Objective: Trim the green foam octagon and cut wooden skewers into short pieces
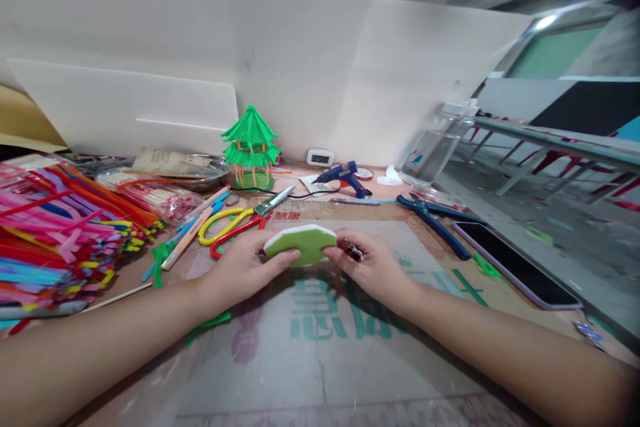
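Observation:
Between both hands I hold a flat green many-sided piece (306, 245) with a white edge, tilted so its green face shows. My left hand (250, 260) is closed on its left side, thumb on the green face. My right hand (365, 267) pinches the right edge, and a small dark, shiny thing (354, 250) sits at its fingers; I cannot make out what it is. Just beyond my left hand lie scissors (240, 217) with yellow and red handles. A small green-roofed pagoda model (251, 147) stands farther back.
Pipe cleaners (65, 233) are heaped at the left. A blue glue gun (345, 179), a small digital clock (320, 157) and a water bottle (435, 143) stand toward the back. Blue-handled pliers (437, 223) and a phone (515, 263) lie at the right, near the table edge.

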Action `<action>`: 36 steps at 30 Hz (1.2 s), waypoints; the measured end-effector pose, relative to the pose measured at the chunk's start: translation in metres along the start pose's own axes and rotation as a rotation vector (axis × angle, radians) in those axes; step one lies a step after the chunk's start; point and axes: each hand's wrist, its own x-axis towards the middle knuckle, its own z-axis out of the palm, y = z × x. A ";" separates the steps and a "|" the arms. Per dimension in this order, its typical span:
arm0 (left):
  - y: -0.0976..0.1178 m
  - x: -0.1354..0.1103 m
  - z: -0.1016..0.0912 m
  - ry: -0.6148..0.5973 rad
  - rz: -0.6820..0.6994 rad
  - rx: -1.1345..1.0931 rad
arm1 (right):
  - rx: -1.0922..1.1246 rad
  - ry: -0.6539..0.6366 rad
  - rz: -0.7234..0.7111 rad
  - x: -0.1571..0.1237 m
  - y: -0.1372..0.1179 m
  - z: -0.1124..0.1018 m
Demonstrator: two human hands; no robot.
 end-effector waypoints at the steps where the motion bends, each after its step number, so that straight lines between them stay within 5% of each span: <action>1: 0.000 0.000 0.000 0.007 0.004 0.014 | -0.004 -0.007 -0.008 0.000 0.002 -0.001; 5: -0.001 -0.002 -0.001 0.062 0.039 0.061 | -0.082 0.029 -0.165 -0.003 0.001 -0.015; 10: -0.002 -0.004 -0.002 0.065 0.130 0.101 | -0.433 0.081 -0.391 -0.003 -0.019 -0.042; 16: -0.005 -0.005 -0.002 0.033 0.193 0.104 | -0.624 0.039 -0.551 -0.004 -0.025 -0.043; 36: -0.010 -0.004 -0.004 0.085 0.327 0.243 | -0.709 0.012 -0.627 -0.009 -0.027 -0.033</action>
